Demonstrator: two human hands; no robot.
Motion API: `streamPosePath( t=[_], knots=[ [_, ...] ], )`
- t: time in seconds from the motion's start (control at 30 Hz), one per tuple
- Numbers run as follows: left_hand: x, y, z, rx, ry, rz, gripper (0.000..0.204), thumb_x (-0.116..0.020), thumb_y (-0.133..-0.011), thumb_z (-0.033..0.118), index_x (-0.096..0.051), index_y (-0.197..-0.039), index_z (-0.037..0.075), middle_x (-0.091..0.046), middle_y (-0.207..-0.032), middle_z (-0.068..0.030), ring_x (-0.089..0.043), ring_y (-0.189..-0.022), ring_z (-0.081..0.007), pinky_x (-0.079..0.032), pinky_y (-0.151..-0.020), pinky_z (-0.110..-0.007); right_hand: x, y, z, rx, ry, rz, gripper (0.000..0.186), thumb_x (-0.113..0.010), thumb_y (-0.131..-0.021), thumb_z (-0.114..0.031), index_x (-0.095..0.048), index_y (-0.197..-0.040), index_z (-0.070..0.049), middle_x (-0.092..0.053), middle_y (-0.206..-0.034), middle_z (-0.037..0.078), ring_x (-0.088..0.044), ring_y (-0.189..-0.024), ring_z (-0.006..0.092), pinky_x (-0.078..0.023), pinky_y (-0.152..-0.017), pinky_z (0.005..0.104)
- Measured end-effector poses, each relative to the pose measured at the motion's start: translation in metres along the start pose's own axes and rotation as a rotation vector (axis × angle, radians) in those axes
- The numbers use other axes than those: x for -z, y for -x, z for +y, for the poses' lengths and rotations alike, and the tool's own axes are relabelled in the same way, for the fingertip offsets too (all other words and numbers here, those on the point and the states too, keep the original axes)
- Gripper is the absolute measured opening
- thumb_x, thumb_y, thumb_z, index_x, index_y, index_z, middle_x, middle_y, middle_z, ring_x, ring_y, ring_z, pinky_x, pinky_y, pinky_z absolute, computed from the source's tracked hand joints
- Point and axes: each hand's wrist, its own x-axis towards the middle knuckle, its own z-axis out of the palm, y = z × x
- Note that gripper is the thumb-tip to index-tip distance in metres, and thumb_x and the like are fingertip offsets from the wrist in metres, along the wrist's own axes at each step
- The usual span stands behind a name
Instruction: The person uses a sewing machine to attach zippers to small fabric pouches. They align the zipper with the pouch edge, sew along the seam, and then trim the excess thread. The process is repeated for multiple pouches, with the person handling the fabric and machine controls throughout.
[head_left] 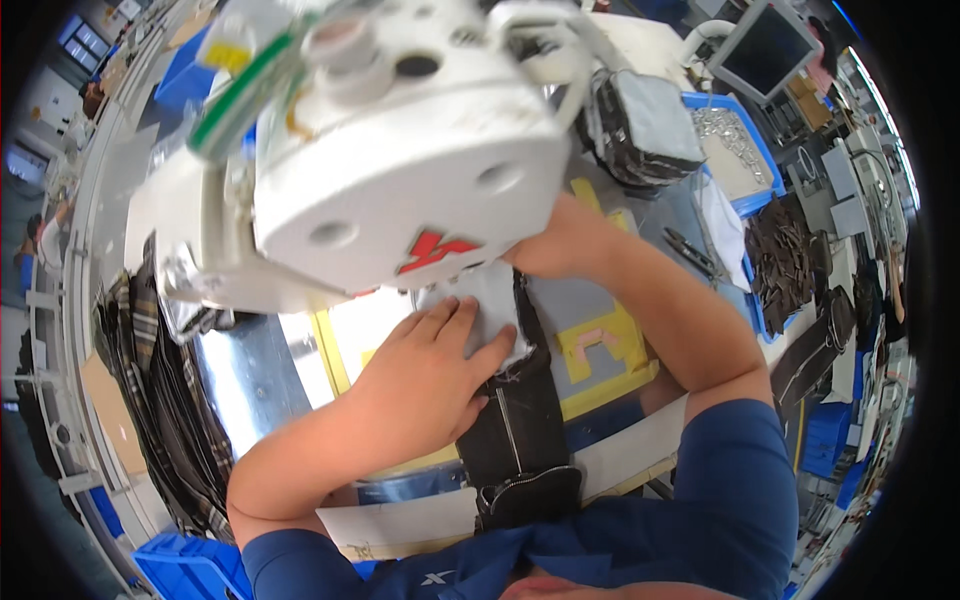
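Observation:
A white sewing machine head fills the upper middle. Below it lies a pale grey fabric piece on a long dark fabric strip with zippers, running toward my body. My left hand rests on the grey piece with its fingers apart, the thumb toward the piece's right edge. My right hand reaches in from the right to the back of the piece, just beside the machine head, which hides its fingertips. Yellow-taped guides lie on the work surface around the fabric.
Dark striped fabric is piled at left, a blue crate below. At right are a wrapped stack, scissors, a blue tray of metal pieces, another of dark pieces and a monitor. People work at far left.

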Motion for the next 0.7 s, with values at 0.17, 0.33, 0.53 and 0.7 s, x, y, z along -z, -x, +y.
streamPosePath(
  t=[0.17, 0.33, 0.53, 0.7],
  knots=[
    [0.005, -0.003, 0.004, -0.017, 0.014, -0.008, 0.068, -0.083, -0.084, 0.033, -0.058, -0.148, 0.025, -0.055, -0.145, -0.0350, -0.058, -0.133, -0.0514, -0.048, -0.111, -0.054, 0.005, -0.003, 0.002, -0.053, 0.058, -0.119, 0.026, -0.065, -0.083, -0.021, -0.076, -0.079, 0.003, -0.073, -0.085, 0.027, -0.073, -0.087, 0.0463, -0.059, -0.082, 0.0533],
    [0.001, 0.006, 0.014, -0.037, -0.008, 0.056, 0.066, -0.082, -0.087, 0.032, -0.059, -0.148, 0.019, -0.058, -0.143, -0.0284, -0.060, -0.131, -0.0484, -0.049, -0.109, -0.055, 0.027, -0.003, -0.020, -0.157, 0.068, -0.229, 0.027, -0.064, -0.085, -0.022, -0.077, -0.082, 0.002, -0.075, -0.089, 0.024, -0.074, -0.091, 0.0443, -0.060, -0.084, 0.0516],
    [-0.005, 0.044, 0.061, -0.134, 0.026, 0.286, 0.055, -0.085, -0.084, 0.029, -0.069, -0.133, 0.010, -0.063, -0.136, -0.0187, -0.064, -0.124, -0.0347, -0.052, -0.101, -0.048, 0.028, -0.001, -0.022, -0.180, 0.087, -0.220, 0.027, -0.064, -0.085, -0.023, -0.077, -0.082, 0.001, -0.075, -0.093, 0.024, -0.074, -0.093, 0.0440, -0.060, -0.084, 0.0519],
    [-0.073, 0.116, 0.103, -0.259, 0.116, 0.210, 0.059, -0.077, -0.089, 0.032, -0.064, -0.145, 0.018, -0.062, -0.144, -0.0110, -0.061, -0.131, -0.0284, -0.051, -0.105, -0.045, 0.025, 0.002, -0.021, -0.189, 0.063, -0.204, 0.026, -0.066, -0.084, -0.023, -0.078, -0.085, 0.000, -0.075, -0.097, 0.025, -0.074, -0.095, 0.0434, -0.059, -0.085, 0.0524]
  ],
)
